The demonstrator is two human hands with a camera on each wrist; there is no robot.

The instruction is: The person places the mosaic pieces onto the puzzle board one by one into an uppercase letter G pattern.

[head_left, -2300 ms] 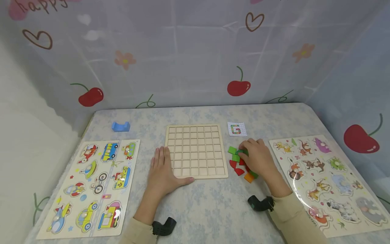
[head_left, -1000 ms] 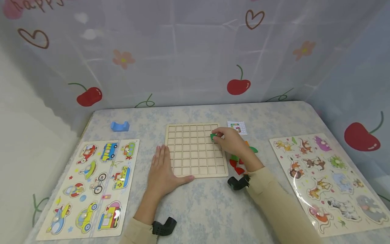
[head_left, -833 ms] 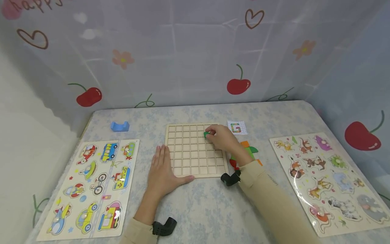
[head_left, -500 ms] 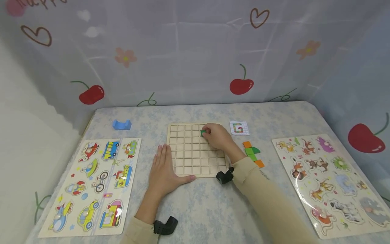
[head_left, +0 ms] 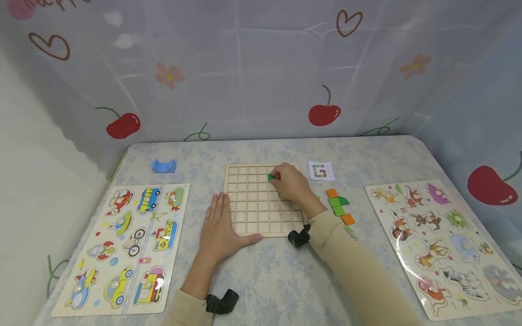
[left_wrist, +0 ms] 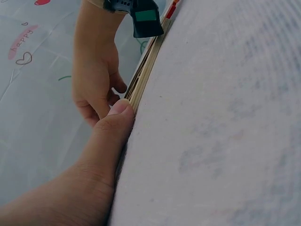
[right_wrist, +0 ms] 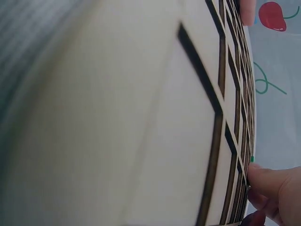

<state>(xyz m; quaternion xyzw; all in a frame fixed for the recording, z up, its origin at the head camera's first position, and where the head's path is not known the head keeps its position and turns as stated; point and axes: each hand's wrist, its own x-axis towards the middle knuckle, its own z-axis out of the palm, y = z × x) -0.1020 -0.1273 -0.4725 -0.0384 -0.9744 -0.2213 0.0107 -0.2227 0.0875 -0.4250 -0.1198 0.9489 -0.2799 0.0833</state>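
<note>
A wooden grid board (head_left: 254, 202) lies in the middle of the table. My left hand (head_left: 218, 226) rests along its left side with straight fingers, the thumb spread by the near left corner; the left wrist view shows that thumb (left_wrist: 103, 143) touching the board's edge. Over the upper part of the grid, right of centre, my right hand (head_left: 290, 183) pinches a small green tile (head_left: 271, 177) between thumb and fingers. Those fingers hide part of the tile, so its full shape is not visible. In the right wrist view, only a sliver of green tile (right_wrist: 252, 159) shows at the fingertips.
Loose tiles lie right of the board: orange (head_left: 348, 219), light green (head_left: 334, 202) and a dark green rounded one (head_left: 343, 200). Behind them is a pattern card (head_left: 321, 171). Picture puzzles stand left (head_left: 122, 249) and right (head_left: 444, 249). A blue block (head_left: 164, 166) sits at back left.
My right hand has moved left from the loose tiles to the board's upper part, carrying the green tile. In the last half second it has barely shifted. My left hand has stayed in place.
</note>
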